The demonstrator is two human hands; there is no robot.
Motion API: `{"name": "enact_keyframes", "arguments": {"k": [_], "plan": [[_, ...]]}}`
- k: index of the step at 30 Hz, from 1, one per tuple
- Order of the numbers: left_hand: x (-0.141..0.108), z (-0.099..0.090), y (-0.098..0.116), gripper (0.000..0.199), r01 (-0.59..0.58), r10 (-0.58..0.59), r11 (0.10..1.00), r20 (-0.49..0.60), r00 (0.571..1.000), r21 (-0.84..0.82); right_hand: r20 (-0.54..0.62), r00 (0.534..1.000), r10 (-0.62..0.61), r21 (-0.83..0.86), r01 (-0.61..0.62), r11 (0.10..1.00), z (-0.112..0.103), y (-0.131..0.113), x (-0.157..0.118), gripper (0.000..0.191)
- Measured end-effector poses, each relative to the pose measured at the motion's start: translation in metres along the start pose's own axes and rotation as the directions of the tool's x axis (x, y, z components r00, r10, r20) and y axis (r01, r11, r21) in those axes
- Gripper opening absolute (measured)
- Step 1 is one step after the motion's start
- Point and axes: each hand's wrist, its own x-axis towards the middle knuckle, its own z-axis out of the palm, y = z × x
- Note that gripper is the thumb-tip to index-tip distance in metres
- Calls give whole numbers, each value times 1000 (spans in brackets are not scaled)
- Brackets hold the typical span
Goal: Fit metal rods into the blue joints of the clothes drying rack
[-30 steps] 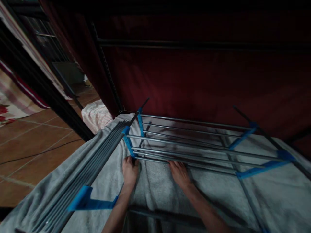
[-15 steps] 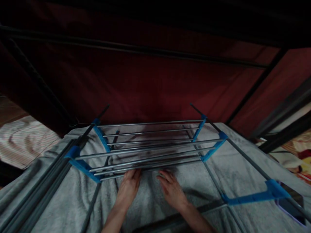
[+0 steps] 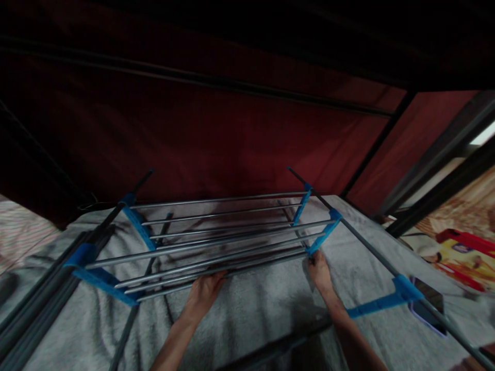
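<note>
A rack of grey metal rods (image 3: 247, 237) with blue plastic brackets (image 3: 133, 224) lies on a grey blanket (image 3: 266, 301). My left hand (image 3: 207, 288) is closed round the lowest rods, left of their middle. At the rods' right end, my right hand (image 3: 319, 269) has its fingers closed at the lower tip of a blue bracket (image 3: 324, 237); its fingertips are partly hidden there. Another blue bracket (image 3: 377, 304) juts inward from the right-hand pole, beyond my right forearm.
Several loose grey tubes (image 3: 42, 304) lie at the left. A phone (image 3: 429, 306) rests under the right pole. Dark red fabric (image 3: 232, 139) on a dark frame stands behind the rack. A red and yellow package (image 3: 464, 257) is at the far right.
My right hand has moved right, from open beside the rods to the bracket at their right end. My left hand stays at the lowest rods. The view has shifted right.
</note>
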Motion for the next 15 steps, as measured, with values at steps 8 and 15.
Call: {"name": "enact_keyframes", "arguments": {"k": [8,15], "plan": [[4,-8,10,31,-46,45,998,15,999,51,32,999,15,-15,-14,1000,-3,2,12,22],[1,-18,7,32,-11,9,998,28,1000,59,117,993,32,-20,-30,999,-6,1,7,31]]}}
